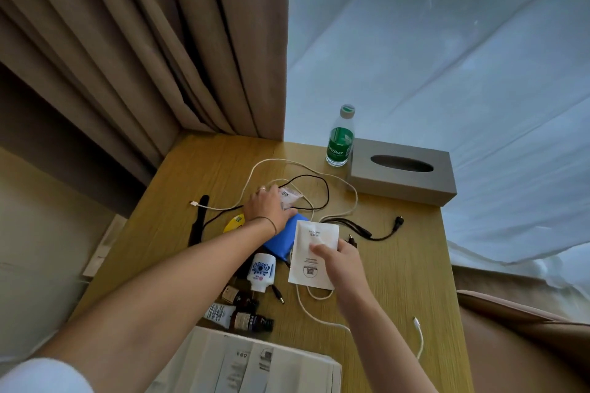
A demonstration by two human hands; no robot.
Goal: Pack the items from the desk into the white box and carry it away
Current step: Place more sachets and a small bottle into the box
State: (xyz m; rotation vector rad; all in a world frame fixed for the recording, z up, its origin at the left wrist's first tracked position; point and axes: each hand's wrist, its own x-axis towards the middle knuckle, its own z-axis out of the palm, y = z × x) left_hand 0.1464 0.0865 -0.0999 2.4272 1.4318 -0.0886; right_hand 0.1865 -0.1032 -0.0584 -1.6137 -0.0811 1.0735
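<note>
Right hand (340,257) is pinching a white sachet (314,254) between thumb and fingers (319,249), lifting it clear of the worktop (399,249), likely to drop it into the white box (255,367) sitting at the near edge, flaps open toward the person. Left hand (266,209) is reaching far over the clutter, fingers curling down onto a small clear packet (289,196) among the cables; whether they are closing round it, cannot tell. A blue pouch (284,241) is lying just beneath that wrist, a white bottle (261,269) and small dark bottles (245,309) near the box, white cable (319,313) and black cable (367,231) sprawling across. Green-label water bottle (340,139) and grey tissue box (402,172) are standing at the far right. Most items are unpacked; early stage.
</note>
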